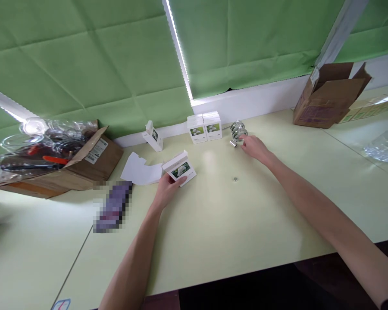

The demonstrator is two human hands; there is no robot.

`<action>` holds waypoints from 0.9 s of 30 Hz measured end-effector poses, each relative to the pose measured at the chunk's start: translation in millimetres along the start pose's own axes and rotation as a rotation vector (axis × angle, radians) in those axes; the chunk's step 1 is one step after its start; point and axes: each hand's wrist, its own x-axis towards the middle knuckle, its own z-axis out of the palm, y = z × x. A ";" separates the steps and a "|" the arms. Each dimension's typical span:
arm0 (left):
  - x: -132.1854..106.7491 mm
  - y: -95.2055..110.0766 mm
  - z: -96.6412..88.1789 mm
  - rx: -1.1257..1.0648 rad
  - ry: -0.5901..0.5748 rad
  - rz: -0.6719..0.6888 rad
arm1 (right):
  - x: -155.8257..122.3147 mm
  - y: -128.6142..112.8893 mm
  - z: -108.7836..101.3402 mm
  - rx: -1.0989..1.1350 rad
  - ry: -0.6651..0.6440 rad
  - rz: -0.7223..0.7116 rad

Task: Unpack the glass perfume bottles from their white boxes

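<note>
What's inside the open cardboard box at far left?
The cardboard box spills clear plastic packaging, with something red-orange among it. Glare and the flap cover whatever lies deeper.

Left of the flower-printed carton [180,168], a pixelated patch [112,206] hid whatever lay on the counter [233,232]. Right of the carton, a tiny round object [235,179] was too small to identify; farther right, clear plastic [384,146] ran off the frame edge.

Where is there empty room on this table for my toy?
Biggest bare patch: between left hand and right hand, down to the table edge. Another: right of the right hand, before the brown carton. Crowded: along the wall, with white boxes, paper, shiny thing.
</note>
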 end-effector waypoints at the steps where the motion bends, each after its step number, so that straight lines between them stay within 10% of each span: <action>1: 0.3 -0.1 0.0 0.004 0.000 0.002 | 1.4 3.1 2.0 0.002 0.017 0.008; 14: 2.4 -6.8 -0.6 -0.044 -0.030 0.009 | -7.0 -28.8 26.7 0.069 0.014 -0.294; 27: 0.3 0.3 0.8 0.014 0.001 -0.008 | 8.3 6.1 23.4 0.224 0.187 0.021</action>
